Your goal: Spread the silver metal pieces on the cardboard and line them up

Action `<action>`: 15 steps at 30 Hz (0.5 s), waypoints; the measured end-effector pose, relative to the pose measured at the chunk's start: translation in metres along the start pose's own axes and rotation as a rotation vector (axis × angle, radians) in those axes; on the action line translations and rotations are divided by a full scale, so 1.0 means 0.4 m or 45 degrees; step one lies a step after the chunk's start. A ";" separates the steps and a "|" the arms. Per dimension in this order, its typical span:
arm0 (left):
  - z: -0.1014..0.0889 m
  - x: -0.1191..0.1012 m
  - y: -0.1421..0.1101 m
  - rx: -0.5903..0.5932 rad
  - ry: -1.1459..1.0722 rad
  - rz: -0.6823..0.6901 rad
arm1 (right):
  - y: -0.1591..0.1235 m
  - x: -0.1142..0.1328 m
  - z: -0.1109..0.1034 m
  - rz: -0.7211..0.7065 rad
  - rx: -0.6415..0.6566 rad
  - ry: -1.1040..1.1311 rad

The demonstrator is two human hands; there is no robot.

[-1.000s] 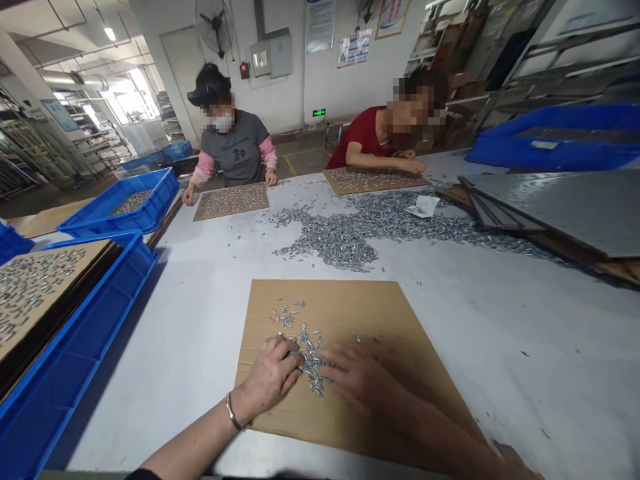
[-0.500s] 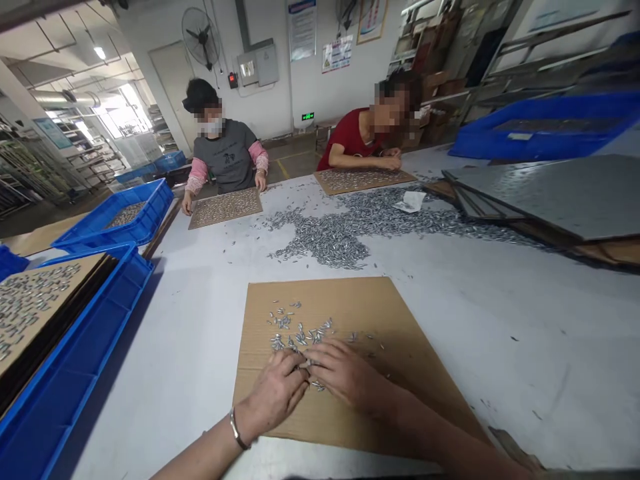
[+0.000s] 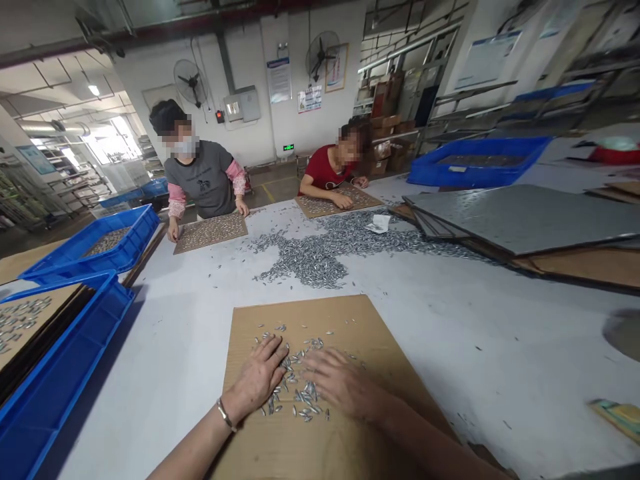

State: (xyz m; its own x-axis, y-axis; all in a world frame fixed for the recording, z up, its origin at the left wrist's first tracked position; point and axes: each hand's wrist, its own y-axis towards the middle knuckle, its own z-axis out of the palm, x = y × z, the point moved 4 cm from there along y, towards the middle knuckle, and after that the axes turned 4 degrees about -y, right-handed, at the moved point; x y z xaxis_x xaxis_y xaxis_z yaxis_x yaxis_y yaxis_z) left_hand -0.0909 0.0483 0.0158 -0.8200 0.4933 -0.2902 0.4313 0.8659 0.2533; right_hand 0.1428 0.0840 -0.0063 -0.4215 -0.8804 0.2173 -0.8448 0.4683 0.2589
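A brown cardboard sheet (image 3: 280, 450) lies in front of me with small silvery, pointed metal pieces (image 3: 306, 396) scattered over its middle. On the left side of these pieces rests my left hand (image 3: 256, 375), palm down, fingers stretched out. My right hand (image 3: 344, 383) is opposite, its fingers spread over the right side of the scatter and slightly blurred. Several pieces lie in the gap between the two hands. Whatever is under the palms is hidden. Beyond the sheet, a large heap of the same metal pieces (image 3: 317, 260) spreads over the white table (image 3: 170, 353).
Blue crates (image 3: 113, 313) stand at the left, one holding stacked boards with pieces on top. Two people sit across the table, each at a cardboard sheet (image 3: 213, 233) covered with pieces. Grey-topped boards (image 3: 520, 213) and a blue tray (image 3: 480, 175) are at the right.
My hands came together over the pieces, then moved apart. The pieces now lie more spread out and nearer to me. The camera view has tilted and shifted.
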 end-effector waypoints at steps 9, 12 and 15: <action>0.002 -0.043 0.001 0.132 -0.074 0.244 | -0.024 -0.015 -0.032 -0.148 -0.096 -0.072; 0.013 -0.033 0.016 0.201 -0.040 0.215 | -0.010 -0.018 -0.023 -0.174 -0.069 -0.033; -0.016 0.011 0.049 0.114 -0.056 0.095 | -0.002 -0.089 -0.037 0.053 -0.174 -0.078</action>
State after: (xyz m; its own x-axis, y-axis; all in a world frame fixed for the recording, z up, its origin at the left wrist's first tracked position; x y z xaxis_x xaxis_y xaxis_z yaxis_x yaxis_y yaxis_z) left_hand -0.0886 0.0671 0.0255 -0.7681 0.5579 -0.3143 0.5237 0.8297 0.1931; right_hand 0.1632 0.1161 -0.0004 -0.4782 -0.8609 0.1736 -0.7753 0.5067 0.3772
